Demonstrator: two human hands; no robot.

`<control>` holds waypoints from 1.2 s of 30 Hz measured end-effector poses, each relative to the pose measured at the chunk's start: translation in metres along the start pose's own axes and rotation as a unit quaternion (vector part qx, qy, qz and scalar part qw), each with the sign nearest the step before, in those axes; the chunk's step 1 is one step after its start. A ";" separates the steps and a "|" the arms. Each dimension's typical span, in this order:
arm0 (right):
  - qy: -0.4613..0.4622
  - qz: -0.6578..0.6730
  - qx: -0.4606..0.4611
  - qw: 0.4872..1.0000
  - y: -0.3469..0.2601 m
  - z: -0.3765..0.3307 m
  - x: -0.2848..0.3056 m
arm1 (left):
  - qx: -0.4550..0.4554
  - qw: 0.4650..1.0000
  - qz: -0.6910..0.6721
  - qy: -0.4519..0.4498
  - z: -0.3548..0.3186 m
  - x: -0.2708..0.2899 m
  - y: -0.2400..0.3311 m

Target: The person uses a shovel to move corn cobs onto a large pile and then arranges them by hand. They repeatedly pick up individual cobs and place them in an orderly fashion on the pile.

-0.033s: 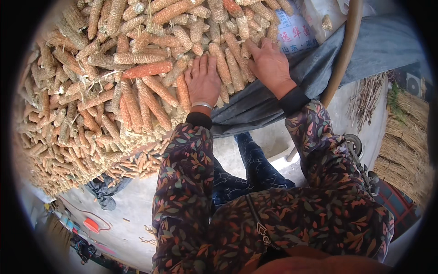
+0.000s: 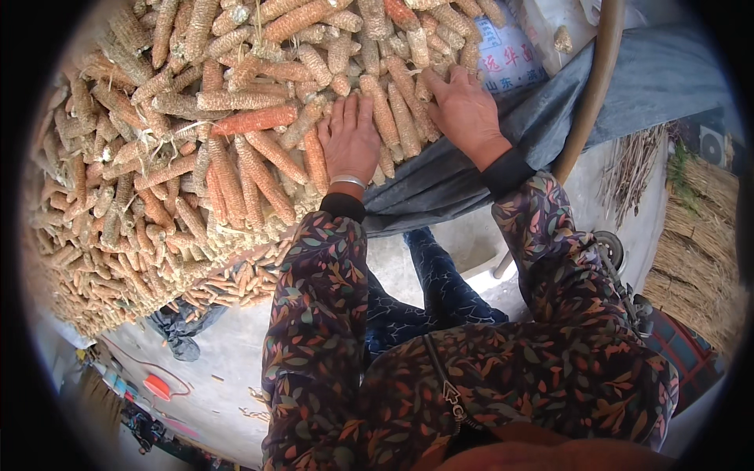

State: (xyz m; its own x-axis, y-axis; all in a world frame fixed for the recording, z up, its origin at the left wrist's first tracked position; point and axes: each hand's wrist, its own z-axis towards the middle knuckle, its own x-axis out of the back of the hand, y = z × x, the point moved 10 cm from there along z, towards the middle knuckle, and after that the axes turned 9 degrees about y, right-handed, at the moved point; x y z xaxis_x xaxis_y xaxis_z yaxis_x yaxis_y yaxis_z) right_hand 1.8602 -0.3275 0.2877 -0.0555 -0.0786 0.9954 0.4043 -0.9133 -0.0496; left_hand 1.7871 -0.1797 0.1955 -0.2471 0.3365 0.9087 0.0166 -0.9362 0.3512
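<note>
We compare this view with the one just preceding it and find no visible change: both hands and the surrounding cobs keep the same positions. We judge, therefore, that the handling stands at the same point, with both hands in contact with the pile.

Left hand (image 2: pixel 351 145): we note the palm down on the near edge of the pile of corn cobs (image 2: pixel 165 171). The fingers are extended, lie close together and are not closed around any cob. An orange cob (image 2: pixel 316 159) lies just beside the hand on its left; a tan cob (image 2: pixel 380 110) lies just beside it on its right.

Right hand (image 2: pixel 469 116): we observe the fingers partly bent over cobs at the right end of the pile. Their undersides are hidden; we cannot tell whether they grasp a cob or only rest there.

Location: the pile fills the upper left of the view. A dark sheet (image 2: pixel 428 200) hangs along its near edge. A printed sack (image 2: pixel 512 55) and a curved pole (image 2: pixel 598 78) stand beyond the right hand.
</note>
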 end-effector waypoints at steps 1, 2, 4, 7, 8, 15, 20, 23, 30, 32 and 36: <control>0.004 0.005 0.004 1.000 0.001 0.000 0.001 | -0.003 1.000 -0.002 0.002 0.000 0.000 0.001; 0.009 0.009 0.008 1.000 0.004 -0.001 0.002 | -0.006 1.000 -0.004 0.003 0.000 0.000 0.002; 0.031 0.033 0.014 0.999 0.007 -0.003 0.007 | -0.004 1.000 0.001 0.003 -0.002 0.001 -0.001; 0.058 0.068 0.013 0.996 0.018 -0.011 0.017 | 0.002 1.000 -0.001 0.019 -0.003 0.005 -0.003; 0.050 0.075 0.014 0.996 0.020 -0.014 0.016 | 0.004 1.000 -0.003 0.027 -0.003 0.007 -0.003; 0.081 0.033 0.038 0.995 0.002 -0.021 0.006 | 0.011 1.000 0.004 0.015 0.000 0.001 0.002; 0.124 0.023 0.025 0.992 0.005 -0.021 0.005 | 0.005 1.000 0.014 0.010 -0.001 0.001 0.001; 0.115 0.083 0.014 0.990 0.015 -0.025 0.007 | 0.003 1.000 0.012 0.015 0.000 0.001 0.001; 0.126 0.136 -0.057 0.981 0.044 -0.003 0.020 | -0.001 0.999 0.020 0.027 -0.001 0.003 0.001; 0.090 0.108 -0.083 0.987 0.051 0.008 0.016 | -0.001 0.999 0.020 0.026 -0.002 0.003 0.001; 0.053 0.111 -0.103 0.987 0.058 0.018 0.006 | -0.002 0.999 0.017 0.027 -0.001 0.004 0.001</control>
State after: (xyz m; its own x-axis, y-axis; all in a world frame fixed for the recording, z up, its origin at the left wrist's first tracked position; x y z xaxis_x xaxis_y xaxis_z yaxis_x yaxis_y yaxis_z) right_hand 1.8998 -0.3738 0.2925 -0.0848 -0.3179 0.9443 0.2241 -0.9295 -0.2928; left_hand 1.7847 -0.1791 0.1995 -0.2992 0.2989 0.9061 0.0214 -0.9473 0.3196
